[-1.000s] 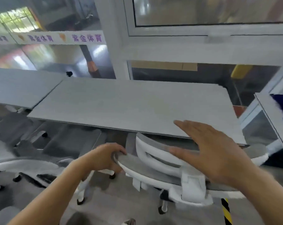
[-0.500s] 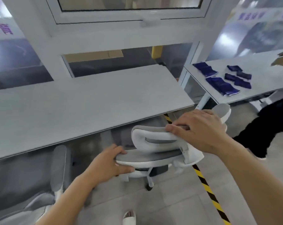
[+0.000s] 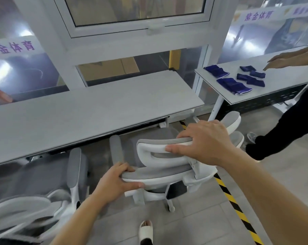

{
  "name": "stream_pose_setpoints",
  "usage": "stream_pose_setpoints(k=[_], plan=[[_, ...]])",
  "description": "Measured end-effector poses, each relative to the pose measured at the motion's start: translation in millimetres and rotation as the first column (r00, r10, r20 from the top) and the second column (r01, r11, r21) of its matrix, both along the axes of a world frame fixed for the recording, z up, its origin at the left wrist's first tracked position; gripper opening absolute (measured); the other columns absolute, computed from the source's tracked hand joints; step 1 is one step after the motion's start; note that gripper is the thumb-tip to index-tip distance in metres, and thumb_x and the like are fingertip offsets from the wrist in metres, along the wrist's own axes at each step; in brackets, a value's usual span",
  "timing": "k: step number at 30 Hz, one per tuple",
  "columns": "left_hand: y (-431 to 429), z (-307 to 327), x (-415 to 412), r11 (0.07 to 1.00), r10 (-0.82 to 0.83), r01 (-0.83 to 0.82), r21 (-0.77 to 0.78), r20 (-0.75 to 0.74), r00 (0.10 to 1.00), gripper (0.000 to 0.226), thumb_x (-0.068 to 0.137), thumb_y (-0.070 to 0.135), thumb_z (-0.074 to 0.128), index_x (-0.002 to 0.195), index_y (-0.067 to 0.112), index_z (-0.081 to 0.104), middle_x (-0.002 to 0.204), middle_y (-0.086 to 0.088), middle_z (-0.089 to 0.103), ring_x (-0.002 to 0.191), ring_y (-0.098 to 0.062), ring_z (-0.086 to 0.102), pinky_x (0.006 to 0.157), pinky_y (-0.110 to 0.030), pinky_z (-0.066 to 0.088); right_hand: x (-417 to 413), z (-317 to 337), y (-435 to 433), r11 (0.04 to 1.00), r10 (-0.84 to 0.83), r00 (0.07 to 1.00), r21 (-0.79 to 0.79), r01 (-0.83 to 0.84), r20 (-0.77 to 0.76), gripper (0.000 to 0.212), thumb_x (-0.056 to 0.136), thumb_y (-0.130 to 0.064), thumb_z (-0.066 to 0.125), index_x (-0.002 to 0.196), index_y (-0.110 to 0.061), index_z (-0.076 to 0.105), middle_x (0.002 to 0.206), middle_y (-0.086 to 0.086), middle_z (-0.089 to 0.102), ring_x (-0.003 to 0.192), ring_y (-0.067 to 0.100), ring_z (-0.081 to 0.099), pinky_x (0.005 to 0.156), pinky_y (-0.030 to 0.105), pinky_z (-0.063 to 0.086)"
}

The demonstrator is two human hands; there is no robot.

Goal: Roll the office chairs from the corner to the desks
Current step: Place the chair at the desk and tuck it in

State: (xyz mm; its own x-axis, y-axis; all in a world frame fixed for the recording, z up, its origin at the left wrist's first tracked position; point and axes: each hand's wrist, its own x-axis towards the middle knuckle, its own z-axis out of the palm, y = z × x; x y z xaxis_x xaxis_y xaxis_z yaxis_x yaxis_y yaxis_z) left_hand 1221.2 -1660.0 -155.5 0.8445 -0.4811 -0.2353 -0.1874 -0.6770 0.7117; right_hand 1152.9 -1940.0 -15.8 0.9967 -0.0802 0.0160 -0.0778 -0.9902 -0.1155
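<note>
Right hand (image 3: pixel 204 142) was wrapped over the top of the headrest (image 3: pixel 149 147), fingers curled across the grey pad and thumb hooked under the white frame: a firm grip. Left hand (image 3: pixel 117 181) pinched the left corner of the backrest (image 3: pixel 160 174), thumb on the near side and fingers over the rim. So both hands held the office chair (image 3: pixel 174 186), which stood on the floor at the right end of the desk (image 3: pixel 79 110), its grey armrest (image 3: pixel 116 149) just short of the desk edge.

This looked like the final push-in. Best done, I'd say, with even pressure from both hands so the chair rolls straight, and the lower left hand doing the steering. The armrests need watching, as they may catch the desk edge.

It was a tight spot: a second chair (image 3: pixel 43 174) sat close on the left, and another person's leg (image 3: pixel 282 128) was near on the right, beyond the striped tape (image 3: pixel 238 209). The pusher's own foot (image 3: pixel 146 230) was behind the chair's base, so short steps.
</note>
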Motion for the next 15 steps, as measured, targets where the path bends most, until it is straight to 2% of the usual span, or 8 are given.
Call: stream_pose_setpoints(k=[5, 7, 12, 15], plan=[[6, -1, -48, 1.0, -0.008, 0.008, -0.004, 0.026, 1.0, 0.078, 0.037, 0.091, 0.064, 0.091, 0.035, 0.063, 0.1, 0.026, 0.052, 0.083, -0.002, 0.056, 0.076, -0.025, 0.047, -47, -1, 3, 1.0, 0.012, 1.0, -0.02, -0.012, -0.003, 0.088, 0.063, -0.098, 0.008, 0.093, -0.045, 0.071, 0.076, -0.016, 0.061, 0.081, 0.009, 0.055, 0.09, 0.039, 0.037], [8, 2, -64, 0.999, -0.037, 0.037, 0.016, 0.015, 0.999, 0.074, 0.04, 0.09, 0.065, 0.09, 0.036, 0.061, 0.096, 0.023, 0.055, 0.083, 0.0, 0.055, 0.076, -0.025, 0.047, -63, 2, 6, 1.0, 0.007, 1.0, -0.023, -0.007, -0.016, 0.089, 0.061, -0.098, 0.006, 0.097, -0.047, 0.069, 0.079, -0.017, 0.063, 0.084, 0.009, 0.055, 0.092, 0.038, 0.035], [19, 1, -93, 0.993, -0.114, 0.114, 0.033, 0.002, 0.993, 0.059, 0.051, 0.076, 0.073, 0.093, 0.036, 0.061, 0.095, 0.018, 0.058, 0.086, -0.005, 0.057, 0.079, -0.028, 0.05, -102, 8, 15, 1.0, -0.017, 0.998, -0.026, 0.016, -0.065, 0.094, 0.059, -0.099, 0.009, 0.121, -0.049, 0.059, 0.109, -0.021, 0.063, 0.106, 0.007, 0.054, 0.097, 0.037, 0.036], [34, -8, -104, 0.978, -0.207, 0.207, 0.01, 0.019, 0.978, 0.047, 0.059, 0.066, 0.075, 0.096, 0.041, 0.059, 0.096, 0.017, 0.057, 0.086, -0.004, 0.057, 0.079, -0.028, 0.05, -125, 4, 24, 0.993, -0.117, 0.993, 0.017, 0.116, 0.028, 0.095, 0.061, -0.099, 0.021, 0.136, -0.046, 0.047, 0.138, -0.018, 0.051, 0.132, 0.008, 0.038, 0.113, 0.039, 0.022]])
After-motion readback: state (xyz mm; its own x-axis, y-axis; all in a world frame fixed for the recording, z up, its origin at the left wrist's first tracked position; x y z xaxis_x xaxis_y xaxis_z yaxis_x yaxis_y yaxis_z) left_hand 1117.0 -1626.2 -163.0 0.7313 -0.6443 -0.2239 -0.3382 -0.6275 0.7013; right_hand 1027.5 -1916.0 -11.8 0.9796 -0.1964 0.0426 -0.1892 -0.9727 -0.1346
